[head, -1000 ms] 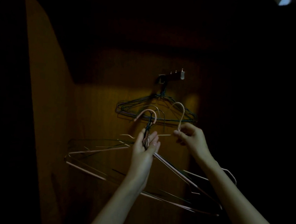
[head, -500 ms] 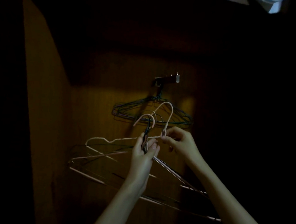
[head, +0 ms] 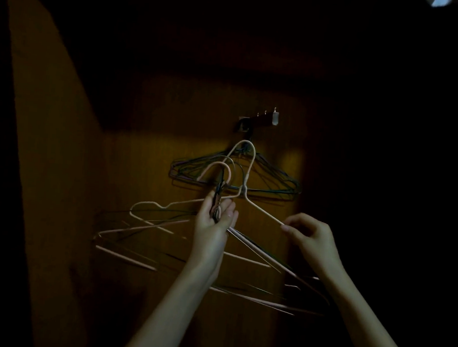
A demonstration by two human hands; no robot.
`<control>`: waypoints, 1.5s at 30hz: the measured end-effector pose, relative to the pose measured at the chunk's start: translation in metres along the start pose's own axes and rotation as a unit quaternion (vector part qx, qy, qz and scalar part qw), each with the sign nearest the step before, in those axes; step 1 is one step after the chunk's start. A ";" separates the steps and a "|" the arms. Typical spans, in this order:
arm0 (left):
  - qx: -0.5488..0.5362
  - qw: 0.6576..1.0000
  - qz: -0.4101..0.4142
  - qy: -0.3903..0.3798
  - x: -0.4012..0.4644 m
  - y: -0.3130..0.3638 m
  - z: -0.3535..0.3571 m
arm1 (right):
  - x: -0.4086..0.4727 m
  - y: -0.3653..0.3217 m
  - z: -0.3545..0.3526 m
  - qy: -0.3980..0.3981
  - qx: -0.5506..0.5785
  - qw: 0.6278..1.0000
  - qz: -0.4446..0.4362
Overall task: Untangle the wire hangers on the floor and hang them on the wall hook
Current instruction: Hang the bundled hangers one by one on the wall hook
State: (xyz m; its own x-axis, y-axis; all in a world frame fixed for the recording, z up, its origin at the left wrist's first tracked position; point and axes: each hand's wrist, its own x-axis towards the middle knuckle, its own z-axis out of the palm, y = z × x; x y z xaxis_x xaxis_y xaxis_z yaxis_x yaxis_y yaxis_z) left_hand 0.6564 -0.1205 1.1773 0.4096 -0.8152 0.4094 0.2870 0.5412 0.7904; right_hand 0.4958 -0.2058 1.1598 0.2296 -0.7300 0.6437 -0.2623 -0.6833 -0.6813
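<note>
Pink hanger (head: pixel 245 171) has risen toward the wall hook (head: pixel 258 120); right hand (head: pixel 311 234) now pinches its shoulder, left hand (head: pixel 215 221) grips the bundle (head: pixel 179 240); dim wooden wall (head: pixel 147 167).

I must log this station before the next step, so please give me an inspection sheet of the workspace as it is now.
Surface: wooden wall panel, dimly lit.
Job's things: pink hanger raised near the wall hook; whether it is hooked on cannot be told. Dark hangers hang from the hook. Bundle of hangers held below.
Clutter: nothing seen.
Grippers: left hand grips the bundle's necks; right hand pinches the pink hanger's shoulder wire.
Cables: nothing seen.
Surroundings: very dark; pale object at top right.
</note>
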 end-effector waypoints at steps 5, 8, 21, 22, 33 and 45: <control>0.005 1.000 0.017 0.000 0.019 -0.004 0.003 | 0.016 0.006 -0.006 0.091 0.026 0.995 -0.020; 0.013 0.999 0.032 0.000 0.032 -0.005 0.004 | 0.033 0.007 -0.018 0.144 0.052 0.987 -0.040; -0.002 0.997 0.074 0.003 0.082 -0.017 0.015 | 0.143 0.043 -0.010 0.165 -0.005 0.985 -0.055; -0.001 0.997 0.078 0.005 0.085 -0.018 0.015 | 0.154 0.048 -0.006 0.163 -0.007 0.985 -0.048; 0.014 0.995 0.097 0.021 0.125 -0.023 0.008 | 0.231 0.085 0.036 0.123 -0.036 0.991 0.021; 0.001 0.994 0.094 0.050 0.138 -0.034 -0.002 | 0.243 0.101 0.057 0.060 -0.031 0.997 0.047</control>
State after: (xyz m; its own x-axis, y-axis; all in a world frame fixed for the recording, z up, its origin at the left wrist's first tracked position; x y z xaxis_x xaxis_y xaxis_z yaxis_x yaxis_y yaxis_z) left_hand 0.7052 -0.2508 1.2061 0.5395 -0.6752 0.5030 0.1953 0.6815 0.7053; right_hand 0.5781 -0.4531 1.2275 0.0885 -0.7813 0.6178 -0.3364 -0.6072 -0.7198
